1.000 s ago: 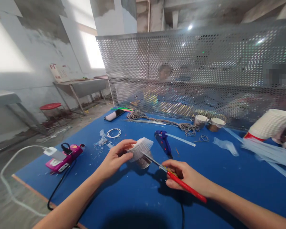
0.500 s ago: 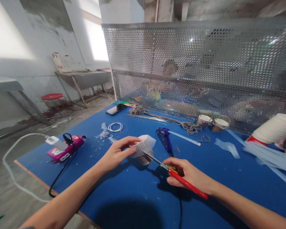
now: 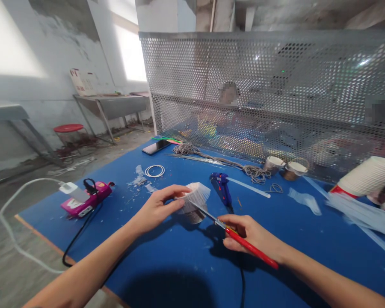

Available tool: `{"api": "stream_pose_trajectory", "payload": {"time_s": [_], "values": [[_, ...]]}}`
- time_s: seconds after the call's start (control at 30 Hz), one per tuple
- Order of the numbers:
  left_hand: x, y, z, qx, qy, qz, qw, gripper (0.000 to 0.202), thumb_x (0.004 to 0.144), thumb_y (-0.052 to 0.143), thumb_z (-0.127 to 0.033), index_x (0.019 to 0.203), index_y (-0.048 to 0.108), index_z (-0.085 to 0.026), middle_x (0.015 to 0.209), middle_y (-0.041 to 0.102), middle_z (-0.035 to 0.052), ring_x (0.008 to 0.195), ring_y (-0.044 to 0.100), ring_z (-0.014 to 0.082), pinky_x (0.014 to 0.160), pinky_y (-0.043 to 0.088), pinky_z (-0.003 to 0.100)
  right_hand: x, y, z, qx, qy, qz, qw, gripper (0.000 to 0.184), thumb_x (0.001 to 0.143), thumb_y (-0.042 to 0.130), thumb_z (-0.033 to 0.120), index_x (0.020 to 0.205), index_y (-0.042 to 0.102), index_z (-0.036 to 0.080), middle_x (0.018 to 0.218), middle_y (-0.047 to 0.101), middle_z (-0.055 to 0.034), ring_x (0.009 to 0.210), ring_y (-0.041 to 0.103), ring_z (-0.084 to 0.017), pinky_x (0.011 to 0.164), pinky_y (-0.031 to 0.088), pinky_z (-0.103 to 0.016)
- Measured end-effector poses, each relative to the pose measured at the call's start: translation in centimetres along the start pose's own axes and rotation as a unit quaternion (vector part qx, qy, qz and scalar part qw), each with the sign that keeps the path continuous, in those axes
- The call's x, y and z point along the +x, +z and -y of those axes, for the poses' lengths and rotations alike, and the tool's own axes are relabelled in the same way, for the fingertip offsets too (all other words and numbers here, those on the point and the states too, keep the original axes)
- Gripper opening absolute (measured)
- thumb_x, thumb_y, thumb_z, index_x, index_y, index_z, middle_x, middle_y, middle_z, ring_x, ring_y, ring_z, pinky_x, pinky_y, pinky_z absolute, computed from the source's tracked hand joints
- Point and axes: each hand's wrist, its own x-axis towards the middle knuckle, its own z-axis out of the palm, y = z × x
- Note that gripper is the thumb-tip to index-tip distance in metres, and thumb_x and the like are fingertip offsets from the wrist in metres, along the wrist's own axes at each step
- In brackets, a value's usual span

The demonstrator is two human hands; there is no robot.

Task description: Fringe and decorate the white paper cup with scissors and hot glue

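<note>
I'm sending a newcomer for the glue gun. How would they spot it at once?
On the blue table, look between the metal screen and the person's right hand. Just beyond that hand is the glue gun. Unlike the grey cord farther back, it is dark blue, with a straight, pale stick reaching out to the right.

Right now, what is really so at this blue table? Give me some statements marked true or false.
1. The right hand holds a red-handled tool. True.
2. The left hand holds the glue gun. False: it grips a pale cup; the glue gun lies on the table.
3. A phone lies on the table. True.
4. The stack of cups stands upright. False: it leans over sideways.
5. A white plug sits at the purple power strip. True.
</note>
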Motion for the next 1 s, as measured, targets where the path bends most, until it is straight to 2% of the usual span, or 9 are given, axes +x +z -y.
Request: {"api": "stream_pose_trajectory", "payload": {"time_s": [0.2,0.53,0.77,1.0], "values": [[0.12,0.00,0.17,0.012,0.017,-0.003,1.000,0.026,0.075,0.065,-0.032,0.096,0.074,-0.021,0.083,0.073,0.0041,0.076,0.063,0.0190,0.072,0.051,0.029,-0.09,-0.14,-0.31,-0.013,0.006,0.006,1.000,0.050,0.076,0.070,0.056,0.104,0.062,0.016,0.065,0.030,0.0070,0.058,0.026,-0.009,0.051,0.025,-0.023],[0.07,0.04,0.11,0.022,0.019,0.008,1.000,0.026,0.077,0.062,-0.031,0.099,0.073,-0.021,0.085,0.073,0.0042,0.077,0.063,0.0189,0.073,0.051,0.029,-0.15,-0.17,-0.03,-0.024,-0.002,-0.002,1.000,0.045,0.076,0.071,0.053,0.098,0.061,0.015,0.066,0.030,0.0068,0.059,0.025,-0.009,0.052,0.024,-0.023],[0.20,0.09,0.02,0.051,0.026,0.016,0.998,0.027,0.078,0.060,-0.031,0.100,0.072,-0.019,0.088,0.073,0.0048,0.079,0.063,0.0193,0.074,0.049,0.029,-0.29,-0.39,0.10,-0.040,0.001,0.005,0.999,0.039,0.079,0.068,0.054,0.085,0.057,0.017,0.064,0.028,0.0071,0.058,0.023,-0.009,0.050,0.022,-0.023],[0.26,-0.27,-0.14,0.087,0.031,0.054,0.994,0.030,0.081,0.055,-0.031,0.104,0.069,-0.017,0.097,0.072,0.0056,0.088,0.063,0.0193,0.079,0.048,0.030,-0.35,-0.62,0.25,-0.061,0.012,0.001,0.998,0.038,0.080,0.067,0.052,0.077,0.054,0.016,0.062,0.028,0.0073,0.057,0.021,-0.008,0.049,0.020,-0.022]]}}
